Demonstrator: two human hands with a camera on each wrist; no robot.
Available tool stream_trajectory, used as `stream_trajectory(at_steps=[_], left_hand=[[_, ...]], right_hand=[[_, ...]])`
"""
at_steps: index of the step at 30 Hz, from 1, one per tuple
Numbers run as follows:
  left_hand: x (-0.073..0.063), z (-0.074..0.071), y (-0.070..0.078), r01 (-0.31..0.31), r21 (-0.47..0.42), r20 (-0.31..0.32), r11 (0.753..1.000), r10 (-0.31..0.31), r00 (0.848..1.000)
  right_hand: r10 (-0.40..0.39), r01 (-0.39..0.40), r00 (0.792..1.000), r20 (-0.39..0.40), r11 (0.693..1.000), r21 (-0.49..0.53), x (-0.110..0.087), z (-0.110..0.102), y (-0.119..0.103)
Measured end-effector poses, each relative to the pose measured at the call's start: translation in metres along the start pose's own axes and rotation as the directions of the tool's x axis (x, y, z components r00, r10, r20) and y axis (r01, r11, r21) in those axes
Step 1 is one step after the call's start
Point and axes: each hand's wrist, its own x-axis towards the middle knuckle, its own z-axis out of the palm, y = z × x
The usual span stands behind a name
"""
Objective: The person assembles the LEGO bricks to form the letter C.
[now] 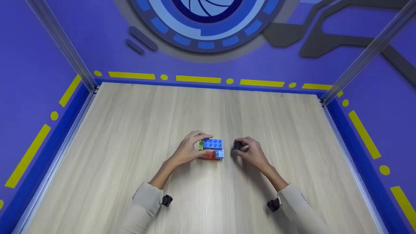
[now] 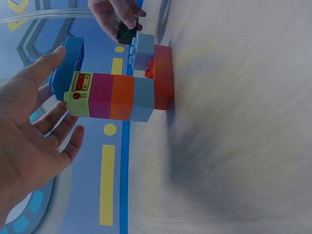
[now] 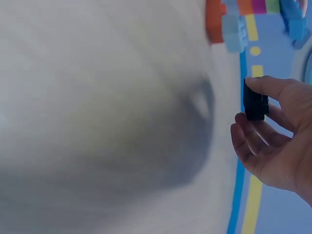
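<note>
My left hand (image 1: 187,151) holds the top of a brick tower, its thumb on one side of the long blue brick (image 2: 68,70) and the fingers on the other. Under that brick, in the left wrist view, are a green brick (image 2: 79,101) with a printed face, a magenta brick (image 2: 101,95), an orange brick (image 2: 122,97) and a light blue brick (image 2: 143,100), all on a red base (image 2: 165,78). A second light blue brick (image 2: 143,51) stands on the base's other end. To the right, my right hand (image 1: 255,153) pinches a black brick (image 3: 255,101) between thumb and fingers, apart from the tower.
The wooden tabletop (image 1: 146,110) spreads around both hands. A purple back wall (image 1: 97,48) with yellow dashes closes the far side, with metal posts (image 1: 367,52) at the corners.
</note>
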Motion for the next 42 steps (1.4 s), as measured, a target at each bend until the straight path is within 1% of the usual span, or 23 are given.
stream_trajectory(at_steps=[2,5,9,13,23,27,31,38,42], left_hand=[[0.0,0.002,-0.001,-0.001,-0.002,-0.007,1.0,0.001,1.0],[0.0,0.003,-0.003,-0.002,0.009,-0.01,1.0,0.003,1.0],[-0.001,0.005,-0.005,-0.002,0.002,-0.012,1.0,0.002,1.0],[-0.001,0.005,-0.005,-0.002,-0.015,-0.017,1.0,0.002,1.0],[-0.002,0.006,-0.006,0.015,-0.004,-0.028,1.0,-0.015,0.999],[-0.002,0.006,-0.007,0.015,-0.022,-0.026,1.0,-0.015,1.0],[-0.001,0.005,-0.006,0.026,-0.023,-0.017,0.999,-0.027,0.999],[0.001,0.002,-0.004,0.042,0.007,0.012,0.999,-0.042,0.999],[0.002,0.001,-0.003,0.04,0.041,0.016,0.998,-0.04,0.999]], right_hand=[[-0.012,0.012,1.0,-0.006,1.0,0.019,0.002,0.002,-0.008],[-0.02,0.02,1.0,0.004,0.998,0.063,0.004,0.004,-0.02],[-0.031,0.026,0.999,0.042,0.993,0.115,0.005,0.007,-0.034],[-0.046,0.036,0.995,0.083,0.991,0.127,0.006,0.009,-0.042],[-0.043,0.027,0.992,0.12,0.991,0.129,0.008,0.014,-0.043],[-0.036,0.024,0.994,0.105,0.993,0.116,0.009,0.016,-0.042],[-0.04,0.029,0.995,0.095,0.993,0.11,0.01,0.019,-0.043],[-0.044,0.023,0.991,0.125,0.986,0.162,0.012,0.021,-0.044],[-0.04,0.017,0.992,0.118,0.982,0.191,0.011,0.021,-0.044]])
